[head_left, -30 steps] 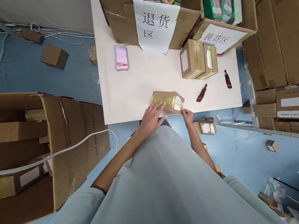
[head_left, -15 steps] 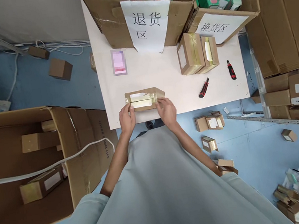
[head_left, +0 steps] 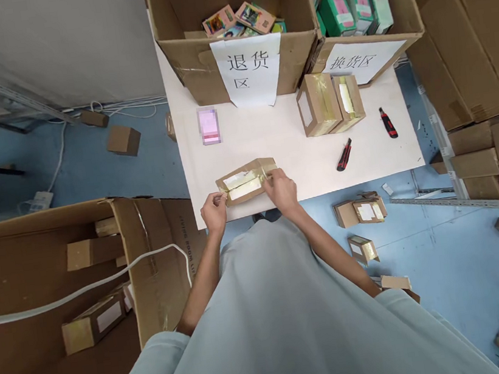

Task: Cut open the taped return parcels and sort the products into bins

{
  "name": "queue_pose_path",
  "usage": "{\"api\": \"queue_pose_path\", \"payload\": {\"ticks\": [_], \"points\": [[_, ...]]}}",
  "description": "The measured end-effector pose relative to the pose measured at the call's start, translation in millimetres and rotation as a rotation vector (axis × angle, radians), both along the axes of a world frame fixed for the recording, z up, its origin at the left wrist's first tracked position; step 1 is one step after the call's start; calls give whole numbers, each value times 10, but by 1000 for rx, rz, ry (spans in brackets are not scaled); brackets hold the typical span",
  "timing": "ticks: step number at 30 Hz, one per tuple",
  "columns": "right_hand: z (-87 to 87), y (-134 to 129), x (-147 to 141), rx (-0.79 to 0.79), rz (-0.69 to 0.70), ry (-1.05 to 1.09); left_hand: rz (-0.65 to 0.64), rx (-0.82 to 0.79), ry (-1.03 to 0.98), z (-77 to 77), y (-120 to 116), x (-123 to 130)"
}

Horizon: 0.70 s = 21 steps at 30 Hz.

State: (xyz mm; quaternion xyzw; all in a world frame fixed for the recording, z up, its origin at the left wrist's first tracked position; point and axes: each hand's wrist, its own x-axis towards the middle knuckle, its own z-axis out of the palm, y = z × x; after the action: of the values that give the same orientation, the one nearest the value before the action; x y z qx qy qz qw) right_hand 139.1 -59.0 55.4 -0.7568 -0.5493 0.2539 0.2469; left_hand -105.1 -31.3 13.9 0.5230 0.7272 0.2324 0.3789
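Note:
A small cardboard box (head_left: pixel 242 198) with clear tape and white label strips along its top lies tilted near the table's front edge. My left hand (head_left: pixel 215 213) pinches its near left corner, thumb and forefinger together at the tape. My right hand (head_left: pixel 281 192) is closed on the box's right end, its fingertips partly hidden against the cardboard. Behind the box, toward the left, lies a pink blurred packet (head_left: pixel 209 126). To the right lie a red and black utility knife (head_left: pixel 344 155) and a second red and black utility knife (head_left: pixel 389 123).
Two taped cartons (head_left: pixel 319 104) stand in front of the large open returns box (head_left: pixel 198 77) and the exchange box (head_left: pixel 371 63) at the table's back. A big open carton (head_left: pixel 150 273) holding boxes is at left. Several small boxes (head_left: pixel 362 249) lie on the floor at right.
The cardboard box has turned so its right end points farther away, and my left hand has slipped to its near corner. The whole view has shifted slightly.

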Motion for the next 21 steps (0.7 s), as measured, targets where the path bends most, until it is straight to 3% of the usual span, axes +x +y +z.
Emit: {"api": "queue_pose_path", "payload": {"ticks": [3,6,15,21], "points": [[-72,-23,438,-122,-121,5,-47,-112,-29,54,71,216],[-144,-96,704,-185,-206,63,-157,-108,-21,119,159,451],[-213,-346,1050,-193,-280,56,-317,-103,-76,162,277,738],[-281,-260,1379,-173,-231,119,-321,-184,4,95,246,989]]}}
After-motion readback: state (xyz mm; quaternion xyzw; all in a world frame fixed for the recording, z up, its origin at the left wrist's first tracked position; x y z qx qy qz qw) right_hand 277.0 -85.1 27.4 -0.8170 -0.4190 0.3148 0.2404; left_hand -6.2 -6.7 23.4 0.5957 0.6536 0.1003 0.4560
